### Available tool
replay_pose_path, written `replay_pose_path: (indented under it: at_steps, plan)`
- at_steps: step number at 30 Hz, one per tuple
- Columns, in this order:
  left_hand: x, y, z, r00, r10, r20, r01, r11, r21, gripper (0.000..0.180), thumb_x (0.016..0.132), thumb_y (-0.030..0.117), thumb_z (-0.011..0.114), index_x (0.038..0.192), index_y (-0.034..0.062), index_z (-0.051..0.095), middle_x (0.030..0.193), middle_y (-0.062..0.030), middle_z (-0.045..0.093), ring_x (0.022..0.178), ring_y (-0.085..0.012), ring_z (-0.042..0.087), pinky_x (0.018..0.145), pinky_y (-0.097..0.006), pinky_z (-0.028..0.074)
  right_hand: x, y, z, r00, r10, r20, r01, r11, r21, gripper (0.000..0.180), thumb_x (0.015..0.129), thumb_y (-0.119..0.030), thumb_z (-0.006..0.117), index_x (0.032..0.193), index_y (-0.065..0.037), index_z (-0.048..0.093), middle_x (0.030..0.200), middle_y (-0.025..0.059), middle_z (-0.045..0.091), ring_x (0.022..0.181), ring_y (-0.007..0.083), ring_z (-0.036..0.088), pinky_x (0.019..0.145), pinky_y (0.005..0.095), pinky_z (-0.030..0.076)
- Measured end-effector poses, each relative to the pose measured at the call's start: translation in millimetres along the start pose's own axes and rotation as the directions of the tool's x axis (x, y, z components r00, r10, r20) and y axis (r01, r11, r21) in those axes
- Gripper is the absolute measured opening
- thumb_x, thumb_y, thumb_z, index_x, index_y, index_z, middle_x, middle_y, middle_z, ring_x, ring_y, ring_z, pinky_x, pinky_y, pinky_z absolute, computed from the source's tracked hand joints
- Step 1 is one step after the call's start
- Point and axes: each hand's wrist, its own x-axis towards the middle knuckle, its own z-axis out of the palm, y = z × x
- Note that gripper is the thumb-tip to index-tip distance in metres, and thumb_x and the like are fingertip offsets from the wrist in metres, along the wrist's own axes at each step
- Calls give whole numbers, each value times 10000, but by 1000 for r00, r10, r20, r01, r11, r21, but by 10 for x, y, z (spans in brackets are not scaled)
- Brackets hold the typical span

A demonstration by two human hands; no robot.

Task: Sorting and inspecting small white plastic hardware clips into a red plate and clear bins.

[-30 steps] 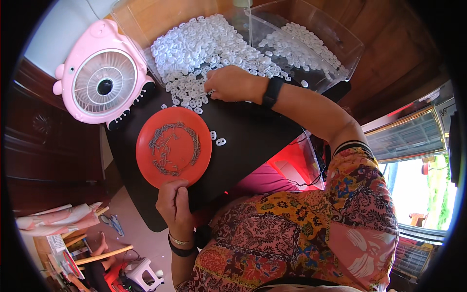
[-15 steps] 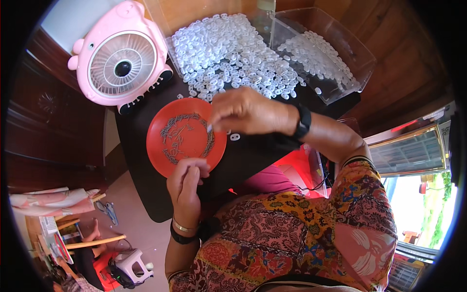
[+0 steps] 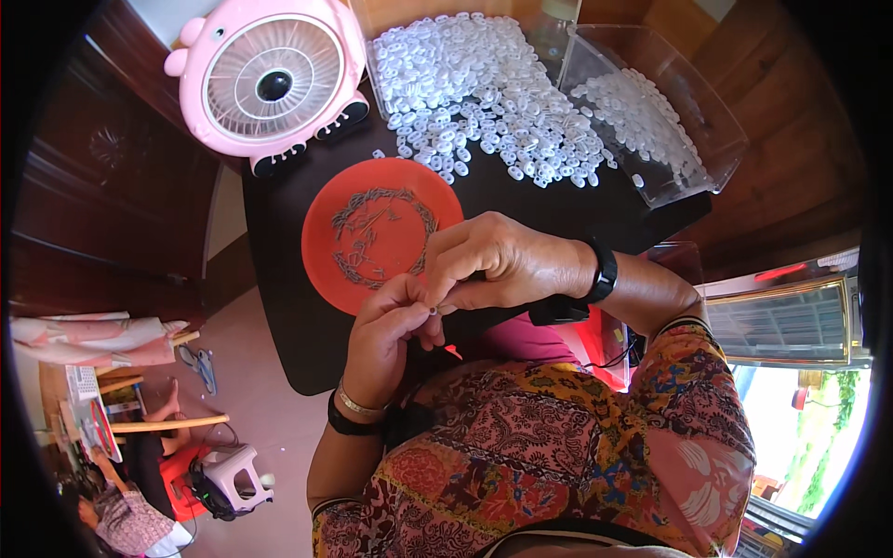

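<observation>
My left hand [image 3: 383, 330] and my right hand [image 3: 488, 260] meet over the near edge of the red plate [image 3: 321, 214]. Both are closed in a pinch, fingertips together. A tiny pale object with a dark spot [image 3: 433, 312] shows between them, too small to name. On the plate lie many thin grey metal pins or screws [image 3: 358, 265], most strung along a ring. Beyond the plate spreads a large heap of small white oval plastic pieces with two holes [image 3: 465, 79].
A pink animal-shaped fan [image 3: 270, 79] stands at the back left of the black table [image 3: 279, 307]. A clear plastic bin [image 3: 726, 139] at the back right holds more white pieces. At the far lower left a person [image 3: 139, 511] sits near a pale pink stool [image 3: 237, 479].
My right hand has come down from above the plate to join my left fingertips. My left hand has closed. The whole view has shifted slightly, moving the fan and plate rightward and up.
</observation>
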Motion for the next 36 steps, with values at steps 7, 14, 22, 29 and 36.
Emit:
replay_pose_path:
  at_steps: [7, 14, 22, 29, 36]
  plan:
    - [-52, -36, -7, 997, 75, -18, -76, 995, -70, 138, 872, 170, 492, 898, 41, 535, 700, -28, 540, 634, -130, 544, 595, -238, 409, 39, -83, 107, 978, 198, -71, -178, 958, 223, 89, 804, 10, 672, 865, -43, 633, 786, 44, 632, 772, 182, 660, 653, 300, 513]
    - [-150, -42, -75, 990, 113, -90, -106, 992, 73, 137, 872, 161, 497, 865, 29, 533, 689, -40, 539, 612, -125, 527, 576, -237, 399, 151, -35, 152, 997, 67, -42, -71, 994, -82, 104, 764, -30, 670, 854, -66, 633, 797, 60, 620, 771, 250, 636, 653, 337, 502]
    - [-318, 64, -317, 866, 307, -395, -302, 950, 77, 129, 887, 130, 469, 836, 21, 514, 654, -48, 503, 569, -136, 509, 525, -230, 382, 341, 313, -50, 999, 5, -43, -26, 869, -494, 91, 767, -68, 644, 856, -51, 648, 812, 74, 599, 757, 269, 614, 649, 364, 499]
    - [-375, 89, -342, 860, 289, -421, -246, 957, 154, 143, 903, 155, 455, 831, 37, 489, 659, -40, 475, 579, -144, 501, 535, -237, 376, 472, 506, 137, 978, 170, 122, -51, 758, -650, 114, 766, -145, 631, 837, -58, 650, 821, 73, 615, 798, 284, 618, 686, 406, 501]
    - [-344, 22, -304, 871, 277, -406, -207, 956, 209, 140, 888, 148, 477, 820, 44, 541, 658, -15, 522, 578, -103, 511, 539, -215, 378, 536, 546, 198, 918, 379, 113, -168, 633, -756, 118, 729, -173, 633, 782, -68, 651, 790, 95, 633, 799, 302, 623, 665, 418, 494]
